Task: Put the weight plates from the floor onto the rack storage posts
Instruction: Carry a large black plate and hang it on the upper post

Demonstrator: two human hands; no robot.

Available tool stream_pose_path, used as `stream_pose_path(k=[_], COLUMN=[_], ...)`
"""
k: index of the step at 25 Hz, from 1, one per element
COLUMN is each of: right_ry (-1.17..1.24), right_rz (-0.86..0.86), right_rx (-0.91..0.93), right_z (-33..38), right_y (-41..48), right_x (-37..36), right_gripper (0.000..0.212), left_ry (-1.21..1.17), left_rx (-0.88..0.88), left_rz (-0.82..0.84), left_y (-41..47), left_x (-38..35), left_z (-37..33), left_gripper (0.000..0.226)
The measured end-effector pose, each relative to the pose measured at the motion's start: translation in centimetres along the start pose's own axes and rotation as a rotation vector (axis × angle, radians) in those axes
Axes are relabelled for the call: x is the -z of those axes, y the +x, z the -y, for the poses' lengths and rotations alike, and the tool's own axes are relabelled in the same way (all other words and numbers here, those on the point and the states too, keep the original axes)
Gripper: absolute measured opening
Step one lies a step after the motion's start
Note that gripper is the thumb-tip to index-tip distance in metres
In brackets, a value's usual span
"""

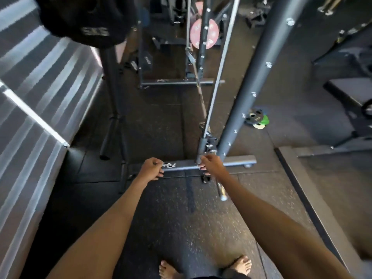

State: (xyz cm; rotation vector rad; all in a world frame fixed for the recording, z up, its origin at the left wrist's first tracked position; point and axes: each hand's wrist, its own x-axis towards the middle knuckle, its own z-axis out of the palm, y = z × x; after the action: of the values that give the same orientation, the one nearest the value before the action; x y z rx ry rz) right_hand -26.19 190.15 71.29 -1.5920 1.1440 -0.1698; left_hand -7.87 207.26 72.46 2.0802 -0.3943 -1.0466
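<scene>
The left hand (pixel 152 168) is curled into a fist with nothing seen in it, hovering over the rack's base beam (pixel 187 165); the right hand (pixel 212 164) has its fingers wrapped round a bar (pixel 221 191), whose chrome end pokes out below the hand; a small stack of weight plates (pixel 255 118) lies on the floor beyond and to the right of the right hand, behind the grey upright (pixel 251 87); a big black plate (pixel 86 19) hangs high above the left hand; a pink plate (pixel 212 31) stands far ahead.
</scene>
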Motion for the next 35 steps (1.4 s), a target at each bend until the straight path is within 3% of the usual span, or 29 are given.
stream_pose_path(k=[9,11,16,24,35], right_ry=[0.189,0.178,0.188,0.074,-0.004], right_rz=[-0.264,-0.319,-0.356,-0.253,-0.141], right_rx=[-0.104,-0.142,-0.281,-0.385,-0.411], right_z=[-11.2,-14.0,-21.3,-26.2,-19.7], right_y=[1.2,1.2,2.5,13.9,40.5], right_x=[24.6,29.7,37.4,46.6,60.4], right_gripper=[0.011,0.020,0.019,0.023,0.022], left_ry=[0.216,0.274,0.409,0.566,0.669], left_rx=[-0.171,-0.193,-0.180,-0.119,-0.097], left_rz=[0.265,0.319,0.461,0.529,0.524], left_y=[0.9,1.0,2.0,13.3,34.3], left_x=[-28.3,-34.7,-46.2,-58.0,-66.2], left_z=[-14.9,-17.4,-20.8,-26.3,-44.4], left_gripper=[0.011,0.007,0.011,0.016,0.011])
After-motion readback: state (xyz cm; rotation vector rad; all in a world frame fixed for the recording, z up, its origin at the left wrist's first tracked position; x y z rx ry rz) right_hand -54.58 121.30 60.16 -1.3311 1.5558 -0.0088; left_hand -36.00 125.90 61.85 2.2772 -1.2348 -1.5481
